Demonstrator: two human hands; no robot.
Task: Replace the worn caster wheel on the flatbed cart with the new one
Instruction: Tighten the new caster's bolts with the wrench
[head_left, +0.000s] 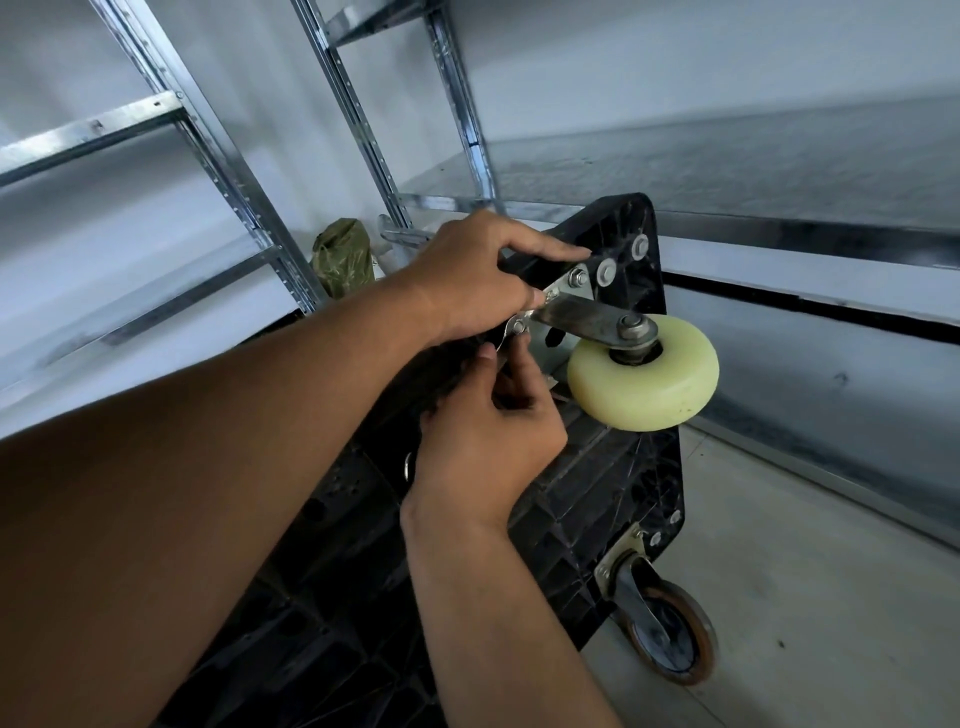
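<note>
I see the black cart (613, 483) tipped on its side with the ribbed underside facing me; the cream wheel (644, 379) sits at the upper corner in a metal fork (576, 317), its mounting plate (566, 283) lying against the cart beside two washered bolts (606, 271). My left hand (478, 280) grips the cart's edge just above the plate, fingers curled over, index finger stretched towards the bolts, thumb pressed on the plate. My right hand (488, 441) reaches up from below; thumb and fingertips pinch a small fastener (517, 327) at the plate's near corner, perhaps a nut, though the view is too blurred to be sure. The worn brown-rimmed wheel (670, 634) hangs at the lower corner, near the floor (805, 571); metal shelving (218, 156) and a green bag (343, 254) stand behind.
</note>
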